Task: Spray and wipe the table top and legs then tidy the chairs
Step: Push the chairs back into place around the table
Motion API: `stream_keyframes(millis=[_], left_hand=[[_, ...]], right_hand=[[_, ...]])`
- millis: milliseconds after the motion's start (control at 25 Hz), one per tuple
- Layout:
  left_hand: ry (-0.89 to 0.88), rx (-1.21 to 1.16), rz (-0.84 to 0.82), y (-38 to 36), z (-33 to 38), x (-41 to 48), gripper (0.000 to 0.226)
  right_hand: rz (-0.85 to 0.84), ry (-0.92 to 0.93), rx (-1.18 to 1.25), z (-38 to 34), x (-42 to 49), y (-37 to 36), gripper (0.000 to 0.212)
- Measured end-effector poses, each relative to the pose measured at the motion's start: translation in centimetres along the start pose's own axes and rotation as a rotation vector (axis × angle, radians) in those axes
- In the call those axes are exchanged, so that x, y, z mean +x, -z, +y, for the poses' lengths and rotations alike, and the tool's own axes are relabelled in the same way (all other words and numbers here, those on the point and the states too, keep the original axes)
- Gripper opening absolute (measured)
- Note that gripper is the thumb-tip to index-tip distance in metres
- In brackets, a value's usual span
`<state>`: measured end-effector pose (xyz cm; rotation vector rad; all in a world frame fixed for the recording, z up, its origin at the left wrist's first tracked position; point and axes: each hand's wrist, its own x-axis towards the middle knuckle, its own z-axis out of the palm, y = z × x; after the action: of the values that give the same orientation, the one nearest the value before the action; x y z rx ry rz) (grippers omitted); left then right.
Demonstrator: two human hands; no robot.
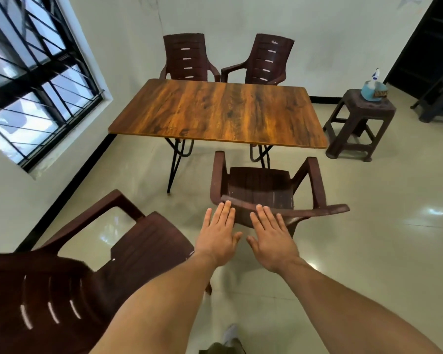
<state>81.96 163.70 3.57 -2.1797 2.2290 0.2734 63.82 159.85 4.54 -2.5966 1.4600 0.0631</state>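
My left hand [219, 235] and right hand [271, 238] lie flat, fingers straight, gripping nothing, fingertips at the back rail of the near armchair [261, 185], which faces the wood-grain table [220, 111]. The table's long axis runs left to right across my view. Two brown armchairs [187, 57] [269, 60] sit side by side at its far edge, facing me. A fourth armchair [138, 241] stands angled at lower left. A blue spray bottle [371, 89] stands on the plastic stool [361, 123] right of the table. Its label, and a small mark on one far chair's back, are too small to read.
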Motion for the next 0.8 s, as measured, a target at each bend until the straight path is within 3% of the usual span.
stream_keyframes(millis=[440,800], left_hand=[[0.339,0.095,-0.211,-1.1,-15.1,-28.6,0.069],[0.478,0.068,-0.182,0.2,-31.3,-41.7,0.067]], right_hand=[[-0.105,0.257,0.108,-26.0,-11.1,-5.4,0.065],[-0.193,0.346,0.128,-47.2,-13.8,-7.8,0.059]])
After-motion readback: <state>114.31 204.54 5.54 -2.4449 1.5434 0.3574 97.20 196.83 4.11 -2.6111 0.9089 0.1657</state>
